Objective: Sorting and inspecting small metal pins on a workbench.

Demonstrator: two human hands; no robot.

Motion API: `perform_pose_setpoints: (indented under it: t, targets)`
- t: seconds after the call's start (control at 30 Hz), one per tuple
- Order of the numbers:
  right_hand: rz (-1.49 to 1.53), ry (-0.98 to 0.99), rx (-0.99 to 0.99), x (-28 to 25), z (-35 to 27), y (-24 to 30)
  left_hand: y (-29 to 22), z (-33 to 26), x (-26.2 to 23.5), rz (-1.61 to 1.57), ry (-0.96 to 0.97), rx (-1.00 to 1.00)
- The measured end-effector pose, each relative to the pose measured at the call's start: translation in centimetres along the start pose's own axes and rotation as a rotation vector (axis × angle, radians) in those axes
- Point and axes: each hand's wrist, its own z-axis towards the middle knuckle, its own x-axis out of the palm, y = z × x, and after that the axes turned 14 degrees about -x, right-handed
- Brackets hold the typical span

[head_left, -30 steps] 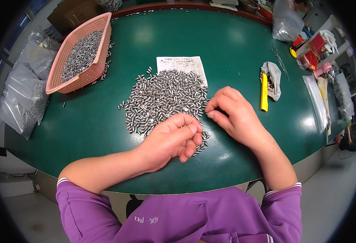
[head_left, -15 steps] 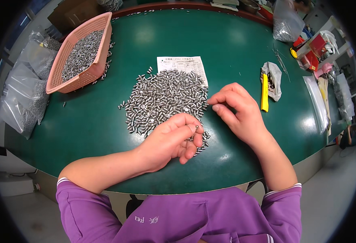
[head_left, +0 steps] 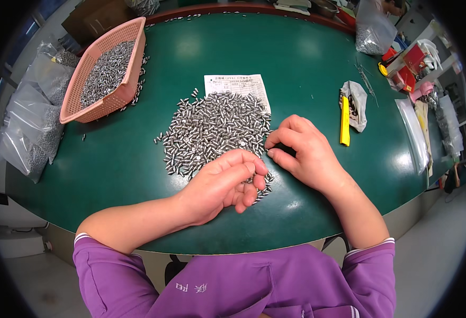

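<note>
R hand (head_left: 308,152) moved slightly L, now @ metal pcs pile (head_left: 214,127).

we look down from the person's head through a wide fisheye, facing out across the green worktop (head_left: 302,53), near above the left hand (head_left: 217,183) and right hand (head_left: 310,156); toward the dark margins, lines bend and detail seems blurred.

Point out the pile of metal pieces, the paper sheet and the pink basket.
Pile of metal pieces (head_left: 217,124): head view, middle of the heap.
Paper sheet (head_left: 234,83): head view, uncovered upper part.
Pink basket (head_left: 133,71): head view, right side wall.
</note>
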Motion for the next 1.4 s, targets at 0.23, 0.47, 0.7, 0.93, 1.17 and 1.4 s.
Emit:
perform_pose_setpoints:
  t: [0.23,0.47,0.7,0.93,1.17,1.4]
  targets:
    - [-0.054,0.003,-0.031,0.2,0.0,0.2,0.3,0.3,-0.5,-0.009,0.057,0.017]
    - [0.012,0.022,0.005,0.1,0.0,0.2,0.3,0.3,-0.5,-0.010,0.055,0.015]
    - [0.298,-0.098,-0.184,-0.3,0.5,1.2,0.0,0.0,0.1,0.028,-0.008,0.014]
    - [0.125,-0.159,-0.061,0.0,0.2,0.0,0.0,0.0,-0.1,0.028,0.008,0.000]
    - [-0.030,-0.067,0.015,0.3,-0.1,-0.5,0.0,-0.1,0.0,-0.025,0.013,-0.010]
    - [-0.023,-0.024,-0.005,0.3,-0.1,-0.1,0.1,0.2,0.0,0.027,-0.007,-0.010]
